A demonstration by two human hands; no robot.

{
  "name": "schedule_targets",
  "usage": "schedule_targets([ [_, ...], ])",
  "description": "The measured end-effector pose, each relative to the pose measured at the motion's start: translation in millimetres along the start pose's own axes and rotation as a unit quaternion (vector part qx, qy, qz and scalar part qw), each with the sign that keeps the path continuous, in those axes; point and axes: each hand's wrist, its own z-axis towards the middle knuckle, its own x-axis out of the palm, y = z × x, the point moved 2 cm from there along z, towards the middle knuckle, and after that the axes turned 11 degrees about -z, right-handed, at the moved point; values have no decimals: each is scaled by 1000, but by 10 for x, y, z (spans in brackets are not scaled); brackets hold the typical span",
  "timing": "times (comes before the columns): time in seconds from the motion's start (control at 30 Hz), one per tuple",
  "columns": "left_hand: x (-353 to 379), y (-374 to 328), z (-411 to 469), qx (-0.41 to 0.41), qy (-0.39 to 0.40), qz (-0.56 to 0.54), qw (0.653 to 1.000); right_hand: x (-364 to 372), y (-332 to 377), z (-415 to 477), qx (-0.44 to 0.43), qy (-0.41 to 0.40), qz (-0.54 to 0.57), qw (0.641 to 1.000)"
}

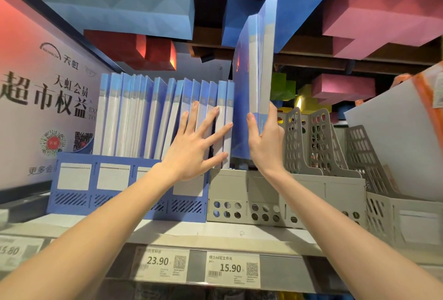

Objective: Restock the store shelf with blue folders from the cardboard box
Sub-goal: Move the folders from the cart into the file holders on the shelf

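A row of several blue folders (148, 115) with white spines stands upright in a blue file rack (96, 191) on the shelf. My left hand (194, 146) lies flat with spread fingers against the rightmost folders of that row. My right hand (263, 141) grips the lower edge of a small stack of blue folders (254, 79), held upright just right of the row, above a grey file rack (239, 187). The cardboard box is not in view.
More grey perforated racks (318, 146) stand to the right, one holding a white and orange sheet pack (407, 143). A store sign (43, 98) closes the left end. Price tags (232, 268) line the shelf edge (215, 247). Coloured blocks hang overhead.
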Motion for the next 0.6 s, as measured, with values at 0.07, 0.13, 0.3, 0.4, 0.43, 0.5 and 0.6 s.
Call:
schedule_targets([
  [0.07,4,5,2,-3,1,5,1000,46,-9,19,-4,0,-3,1000],
  [0.13,8,12,6,-5,4,4,1000,119,-27,15,8,7,-8,1000],
  [0.3,8,12,-2,-9,12,6,1000,304,-102,-49,65,37,-3,997],
  [0.4,3,12,0,-10,11,5,1000,367,-169,-68,112,71,32,991],
  [0.43,5,11,-1,-11,9,5,1000,374,-172,-81,125,84,37,988],
  [0.5,16,18,-2,-11,5,5,1000,396,-177,-92,135,105,40,984],
  [0.6,17,26,0,-10,2,3,1000,400,-207,-94,136,161,41,977],
])
